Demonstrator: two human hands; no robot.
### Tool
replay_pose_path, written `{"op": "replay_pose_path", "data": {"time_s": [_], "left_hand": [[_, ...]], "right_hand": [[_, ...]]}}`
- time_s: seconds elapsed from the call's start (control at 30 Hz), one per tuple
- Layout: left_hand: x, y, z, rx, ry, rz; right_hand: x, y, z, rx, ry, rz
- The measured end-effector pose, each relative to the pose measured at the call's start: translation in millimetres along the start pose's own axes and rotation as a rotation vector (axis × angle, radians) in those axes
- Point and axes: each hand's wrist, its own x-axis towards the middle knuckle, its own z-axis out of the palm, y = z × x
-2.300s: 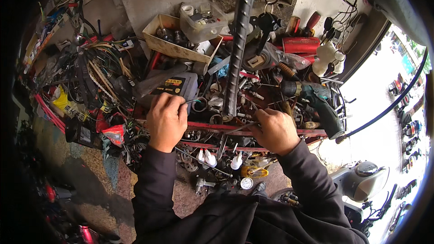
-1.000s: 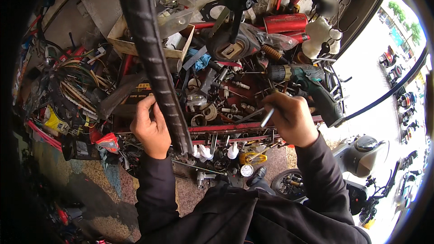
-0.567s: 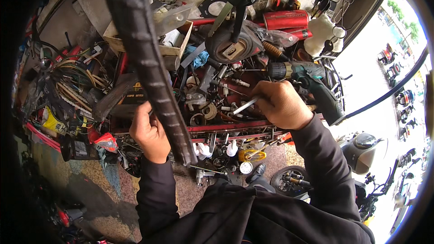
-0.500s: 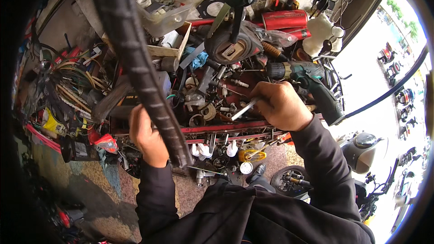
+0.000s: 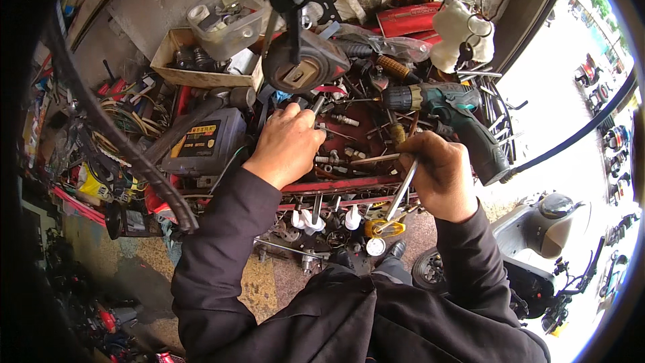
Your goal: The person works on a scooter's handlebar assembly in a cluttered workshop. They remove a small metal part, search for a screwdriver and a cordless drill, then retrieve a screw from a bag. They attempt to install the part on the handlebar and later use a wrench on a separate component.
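My right hand point(image 5: 440, 171) is closed round a slim silver metal bar point(image 5: 402, 191), which points down toward the tray's front edge. Beside its fingertips lies a thin light brown stick point(image 5: 375, 159); I cannot tell whether the hand touches it. My left hand point(image 5: 287, 144) reaches over the red tool tray point(image 5: 342, 185) with its fingers curled down among the loose parts. Whatever those fingers grip is hidden beneath them. Just past them lies a small metal cylinder point(image 5: 318, 103). A spark plug point(image 5: 345, 119) rests in the tray between my hands.
A green and black cordless drill point(image 5: 450, 104) lies on the tray's right. A black tape measure point(image 5: 302, 67) stands behind my left hand. A hammer point(image 5: 195, 117) rests by a grey case point(image 5: 208, 141) at left. A dark ribbed hose point(image 5: 121, 138) hangs at the left.
My left hand has moved right and up, from beside the tray into it. The right hand has shifted slightly right and down, tilting the metal bar steeper. The view has turned, so the hose sits farther left.
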Motion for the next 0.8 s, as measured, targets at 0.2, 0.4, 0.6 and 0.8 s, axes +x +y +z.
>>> {"op": "replay_pose_path", "data": {"time_s": [0.2, 0.4, 0.6, 0.8], "left_hand": [[6.5, -1.6, 10.6, 0.065, -0.120, 0.052], [8.6, -3.6, 4.8, -0.030, -0.033, 0.092], [-4.4, -14.3, -24.5, -0.413, 0.339, -0.172], [-24.3, -2.0, -26.0, -0.651, 0.395, -0.337]], "right_hand": [[-8.6, 6.6, -10.8, 0.066, -0.007, 0.038], [-7.8, 11.4, -13.9, 0.095, -0.031, 0.053], [-0.4, 14.3, -6.8, 0.072, -0.059, 0.001], [11.9, 6.1, 17.1, 0.037, -0.178, -0.101]]}}
